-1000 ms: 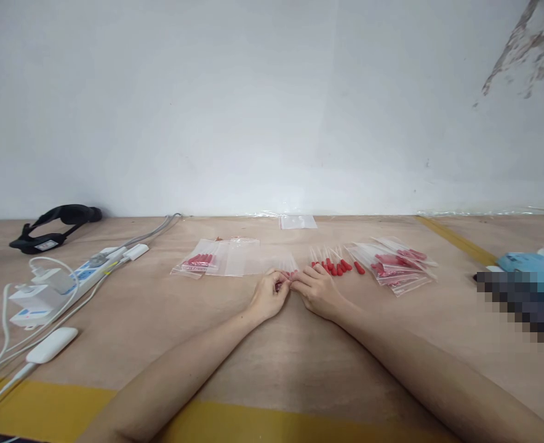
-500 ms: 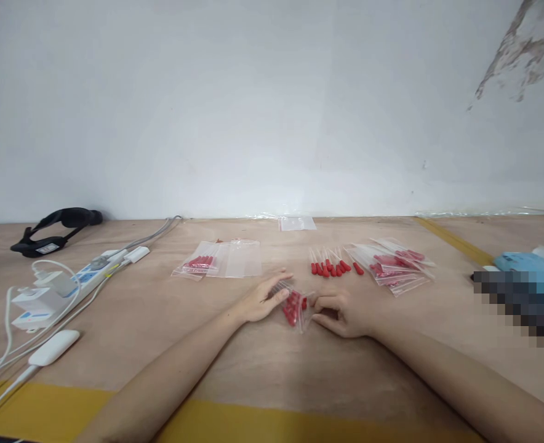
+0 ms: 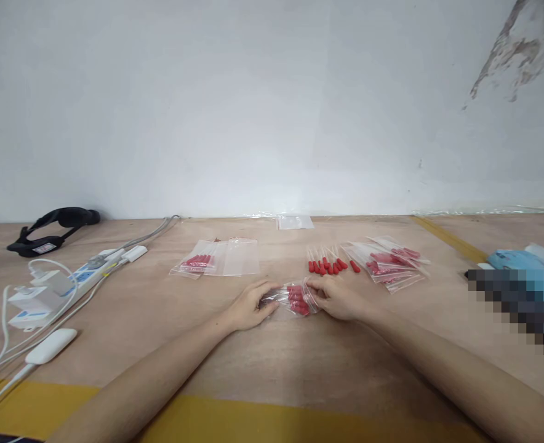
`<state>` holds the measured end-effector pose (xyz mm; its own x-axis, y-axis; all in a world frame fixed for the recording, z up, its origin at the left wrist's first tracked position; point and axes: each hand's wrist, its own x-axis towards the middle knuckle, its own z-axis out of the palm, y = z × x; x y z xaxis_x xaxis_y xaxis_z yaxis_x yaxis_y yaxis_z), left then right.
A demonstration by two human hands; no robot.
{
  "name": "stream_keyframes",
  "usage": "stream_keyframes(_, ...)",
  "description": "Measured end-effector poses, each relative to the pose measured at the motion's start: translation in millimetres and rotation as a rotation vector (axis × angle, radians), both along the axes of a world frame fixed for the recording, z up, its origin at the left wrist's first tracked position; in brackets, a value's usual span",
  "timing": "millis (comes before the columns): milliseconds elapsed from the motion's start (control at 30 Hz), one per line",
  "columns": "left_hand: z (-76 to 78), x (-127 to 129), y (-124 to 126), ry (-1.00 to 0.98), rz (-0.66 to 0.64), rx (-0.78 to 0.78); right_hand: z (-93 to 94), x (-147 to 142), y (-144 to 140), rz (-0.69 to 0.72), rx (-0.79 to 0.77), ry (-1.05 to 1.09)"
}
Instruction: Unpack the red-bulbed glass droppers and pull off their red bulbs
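Note:
In the middle of the table lies a clear zip bag (image 3: 281, 311) with several red-bulbed droppers (image 3: 297, 298) in it, their thin clear stems pointing left. My left hand (image 3: 248, 306) holds the stem end of this bag, thumb in front and fingers behind. At the other end, my right hand (image 3: 339, 296) has its thumb and fingers closed on the crumpled plastic by the red bulbs. Just behind my right hand is a loose group of droppers (image 3: 330, 266), red bulbs toward me.
Filled bags (image 3: 392, 263) overlap on the right; another filled bag (image 3: 198, 263) and a flat bag (image 3: 242, 257) lie left. A small bag (image 3: 295, 223) is by the wall. Far left are a power strip (image 3: 87, 277), cables and a black headset strap (image 3: 41, 246). A blue packet (image 3: 516, 261) sits right.
My right hand has moved left onto the bag's end and closed on it. The bag has turned so its droppers lie nearly level. My left hand has shifted slightly left and down.

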<state>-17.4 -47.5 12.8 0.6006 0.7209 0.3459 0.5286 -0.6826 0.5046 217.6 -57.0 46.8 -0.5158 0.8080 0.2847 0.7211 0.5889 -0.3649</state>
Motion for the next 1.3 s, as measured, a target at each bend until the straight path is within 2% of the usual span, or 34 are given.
stream_keyframes(200,-2.8,-4.7,4.2,-0.080,0.047,-0.057,-28.0,-7.8,15.5,0.106,-0.294,0.277)
stream_keyframes(333,-1.2,-5.3,3.8,-0.060,0.037,-0.025,-35.2,-11.2,17.3,0.071,-0.470,0.489)
stream_keyframes(467,0.0,-4.8,3.4,-0.057,0.012,-0.010,-40.7,-15.8,22.6,0.121,-0.621,0.608)
stream_keyframes(567,-0.5,-4.4,3.6,-0.054,0.006,-0.014,-46.5,-18.9,27.3,0.142,-0.638,0.607)
stream_keyframes(700,-1.8,-4.5,3.8,-0.062,0.027,-0.011,-52.1,-21.5,28.3,0.083,-0.529,0.573)
stream_keyframes(767,-2.3,-4.9,4.0,-0.066,0.037,-0.015,-51.0,-22.3,26.5,0.075,-0.509,0.592)
stream_keyframes(900,-3.0,-6.2,4.6,-0.064,0.037,-0.015,-38.7,-19.1,23.0,0.051,-0.626,0.677)
stream_keyframes(1033,-3.0,-7.1,4.9,-0.048,0.042,-0.028,-23.7,-7.1,23.2,-0.181,-0.809,0.776)
stream_keyframes(1100,-3.0,-7.1,5.0,-0.042,0.037,-0.032,-21.7,-1.4,24.4,-0.261,-0.917,0.906)
stream_keyframes(1200,-3.1,-7.2,5.2,-0.037,0.029,-0.028,-24.7,3.2,26.9,-0.252,-0.983,1.101)
stream_keyframes(1300,-3.0,-8.7,5.3,-0.018,0.032,-0.030,-21.5,10.0,30.7,-0.241,-0.949,1.066)
